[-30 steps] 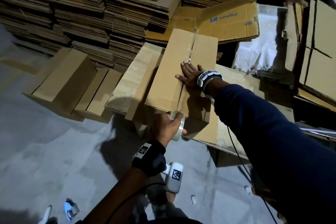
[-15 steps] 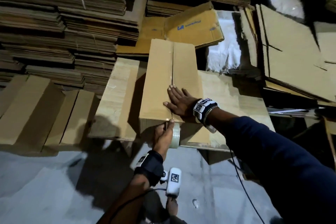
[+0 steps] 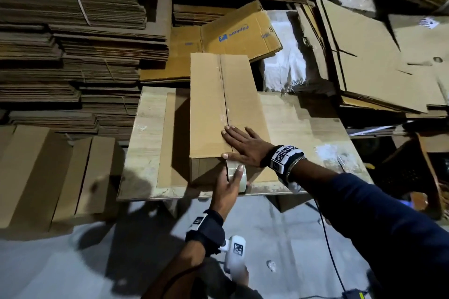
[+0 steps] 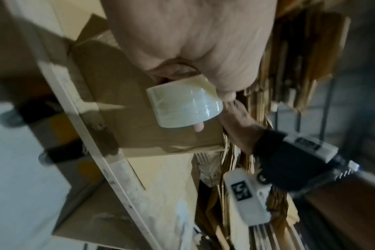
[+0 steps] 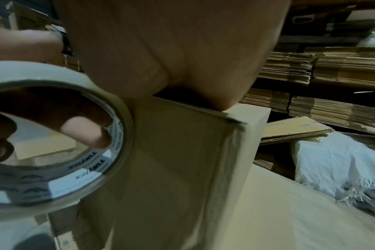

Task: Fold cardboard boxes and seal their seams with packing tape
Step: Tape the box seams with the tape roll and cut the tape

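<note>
Box [image 3: 218,109] is folded up & lies lengthwise on the worktop [image 3: 303,124], its near end close to the worktop's front edge, far end sticking out past the back edge. Top flaps are down and meet in a centre seam [image 3: 224,94] running the whole length.

Right hand [image 3: 245,145] lies flat on the box top by the near end, fingers straight & spread across the seam, thumb at the top edge; pressing the flaps shut, gripping nothing.

Left hand [image 3: 227,189] grips the tape roll [image 3: 237,175], fingers hooked through the core, w/ the roll against the box's near end face, just under the right thumb. Right wrist view shows the roll touching that face.

Progress, as I judge it: folding done for this box, taping only starting. Tape end seems anchored on the near face, but can't confirm. A shiny strip shows along the seam farther back, so it may already carry tape; too blurry to be sure. Left to do: run tape up over the edge, along the seam, cut, press down.

Several finished-looking boxes [image 3: 36,172] stand left of the worktop; stacks of flat cardboard [image 3: 73,31] wait behind.
</note>
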Motion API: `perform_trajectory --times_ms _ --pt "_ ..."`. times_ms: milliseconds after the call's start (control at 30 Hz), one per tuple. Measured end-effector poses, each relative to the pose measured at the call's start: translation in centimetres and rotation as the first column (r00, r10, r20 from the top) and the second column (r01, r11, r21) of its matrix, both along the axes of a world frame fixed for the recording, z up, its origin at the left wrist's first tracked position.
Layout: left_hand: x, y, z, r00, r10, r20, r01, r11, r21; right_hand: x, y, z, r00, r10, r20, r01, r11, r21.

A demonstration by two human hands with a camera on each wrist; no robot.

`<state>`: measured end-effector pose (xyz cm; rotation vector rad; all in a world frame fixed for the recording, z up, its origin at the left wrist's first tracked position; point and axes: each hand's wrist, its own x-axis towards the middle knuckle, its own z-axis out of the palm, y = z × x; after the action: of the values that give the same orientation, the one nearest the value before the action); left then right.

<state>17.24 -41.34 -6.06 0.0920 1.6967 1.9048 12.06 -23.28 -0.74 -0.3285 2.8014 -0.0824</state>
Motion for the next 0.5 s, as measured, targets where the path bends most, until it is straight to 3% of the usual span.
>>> perform_trajectory --times_ms 100,200,400,500 --pt "0.2 0.3 -1.9 0.996 0.017 -0.084 -0.026 0.994 -0.106 0.2 0.0 -0.4 0.998 0.033 -0.045 -0.032 0.999 0.014" --pt "-0.5 0.4 -4.3 0.999 0.034 -0.031 -0.041 0.962 -0.272 0.2 0.0 -0.9 0.995 0.044 -0.095 -0.040 0.998 0.045" --pt "-1.0 0.3 -4.9 0.995 0.024 0.096 -0.005 0.981 -0.195 0.4 -0.2 -2.1 0.980 0.041 -0.194 -0.020 0.994 0.109" --pt "-0.7 0.3 -4.5 0.995 0.081 0.061 -0.064 0.969 -0.240 0.3 -0.2 -2.0 0.979 0.043 -0.201 -0.018 0.992 0.124"
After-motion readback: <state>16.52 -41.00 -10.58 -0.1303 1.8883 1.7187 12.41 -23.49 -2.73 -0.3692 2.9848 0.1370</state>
